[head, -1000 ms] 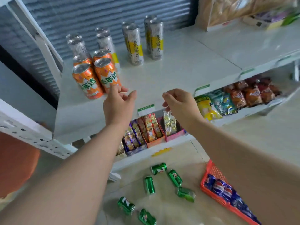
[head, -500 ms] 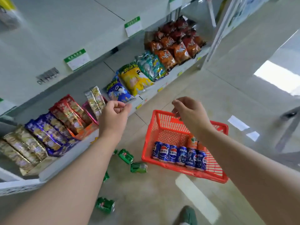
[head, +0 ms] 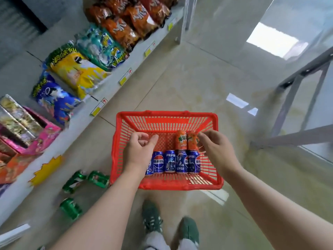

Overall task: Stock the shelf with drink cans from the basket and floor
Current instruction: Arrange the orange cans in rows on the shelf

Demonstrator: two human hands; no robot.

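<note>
A red plastic basket [head: 167,113] stands on the floor in front of my feet. Inside it a row of blue Pepsi cans [head: 170,163] lies side by side, with two orange cans [head: 181,141] behind them. My left hand [head: 138,152] hovers over the basket's left side, fingers loosely curled, holding nothing. Over the right side, my right hand [head: 218,150] has its fingertips at the right orange can without closing round it. Green cans [head: 98,178] lie on the floor left of the basket, another green can [head: 71,208] nearer me.
The low shelf on the left holds snack bags [head: 79,73] and boxed snacks [head: 27,127]. My green shoes [head: 151,219] stand just behind the basket. A grey metal frame [head: 297,109] rises at the right. Tiled floor lies beyond the basket.
My view has swung from the top shelf with its standing cans down to the basket. Both hands have dropped from shelf height to just over the cans in the basket.
</note>
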